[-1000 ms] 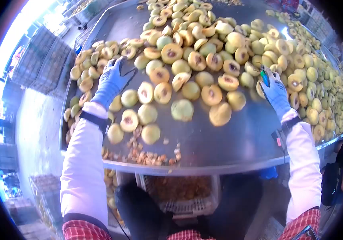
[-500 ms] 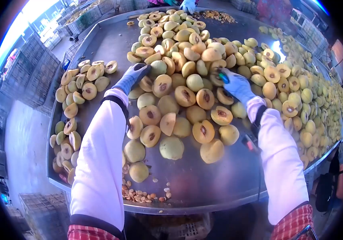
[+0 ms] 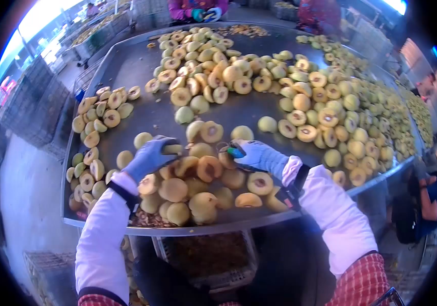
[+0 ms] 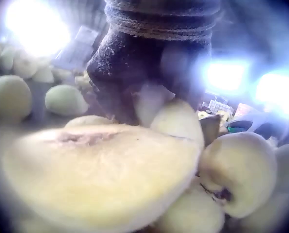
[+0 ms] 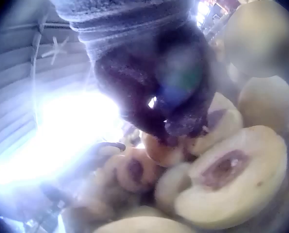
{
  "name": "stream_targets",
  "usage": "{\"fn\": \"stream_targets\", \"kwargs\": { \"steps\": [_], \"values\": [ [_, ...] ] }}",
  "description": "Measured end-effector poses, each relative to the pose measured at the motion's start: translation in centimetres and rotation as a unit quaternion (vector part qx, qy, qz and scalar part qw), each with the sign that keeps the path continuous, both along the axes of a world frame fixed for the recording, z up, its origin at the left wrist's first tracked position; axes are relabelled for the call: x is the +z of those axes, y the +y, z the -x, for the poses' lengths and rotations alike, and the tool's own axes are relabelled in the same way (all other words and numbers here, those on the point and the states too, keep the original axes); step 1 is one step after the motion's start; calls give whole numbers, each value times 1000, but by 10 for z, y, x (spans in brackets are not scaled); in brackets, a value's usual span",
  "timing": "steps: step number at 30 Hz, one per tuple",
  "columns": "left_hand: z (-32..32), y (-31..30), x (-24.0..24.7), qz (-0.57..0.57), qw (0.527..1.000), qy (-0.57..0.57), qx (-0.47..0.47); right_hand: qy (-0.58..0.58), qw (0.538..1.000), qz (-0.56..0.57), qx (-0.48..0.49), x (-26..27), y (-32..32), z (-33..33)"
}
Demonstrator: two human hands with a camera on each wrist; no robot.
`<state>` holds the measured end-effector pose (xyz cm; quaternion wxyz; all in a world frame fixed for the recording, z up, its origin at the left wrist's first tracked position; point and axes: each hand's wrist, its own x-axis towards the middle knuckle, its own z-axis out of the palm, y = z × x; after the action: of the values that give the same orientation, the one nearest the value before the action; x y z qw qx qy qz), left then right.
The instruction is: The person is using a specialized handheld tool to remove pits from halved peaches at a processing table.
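Note:
In the head view my gloved left hand (image 3: 152,155) reaches around the left side of a cluster of peach halves (image 3: 172,189), with a pale half between thumb and fingers. My gloved right hand (image 3: 261,155) is at the cluster's right side, gripping a green-handled tool (image 3: 235,152) with a thin wire end. Some halves show brown pit hollows. In the left wrist view a large cut half (image 4: 101,174) lies in front of the dark palm. The right wrist view shows the glove's palm (image 5: 154,87) over several halves, one cut side up (image 5: 232,177).
A raised rim (image 3: 218,228) borders the metal table. More fruit is heaped across the back (image 3: 193,61), right (image 3: 351,117) and left (image 3: 93,117). Below the near edge stands a crate (image 3: 246,255). Another person's gloved hands (image 3: 205,14) are beyond the far edge.
Both hands first reached forward into the pile, the right moving in from the right, then came back toward the near edge. A cluster of peach halves moved with them, covering the loose pits there.

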<state>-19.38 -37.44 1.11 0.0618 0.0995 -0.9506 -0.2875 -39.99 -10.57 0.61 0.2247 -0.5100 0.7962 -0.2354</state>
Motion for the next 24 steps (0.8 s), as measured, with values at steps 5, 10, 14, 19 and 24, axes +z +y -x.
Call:
{"fn": "stream_targets", "kwargs": {
  "steps": [5, 10, 14, 19, 24],
  "values": [
    [-53, 87, 75, 4, 978, 202, 52, -95, 962, 209, -148, 43, 60, -53],
    [-127, 225, 97, -36, 982, 165, -82, -649, 706, 213, -186, 59, 119, -193],
    [-168, 293, 60, -298, 932, 206, -24, -649, 688, 274, -177, 30, 151, -261],
    [-196, 350, 43, -541, 804, 189, 158, -581, 729, 292, -215, 41, 181, -293],
    [-196, 358, 41, -493, 822, 194, 207, -554, 732, 313, -245, 23, 189, -306]
  ]
}}
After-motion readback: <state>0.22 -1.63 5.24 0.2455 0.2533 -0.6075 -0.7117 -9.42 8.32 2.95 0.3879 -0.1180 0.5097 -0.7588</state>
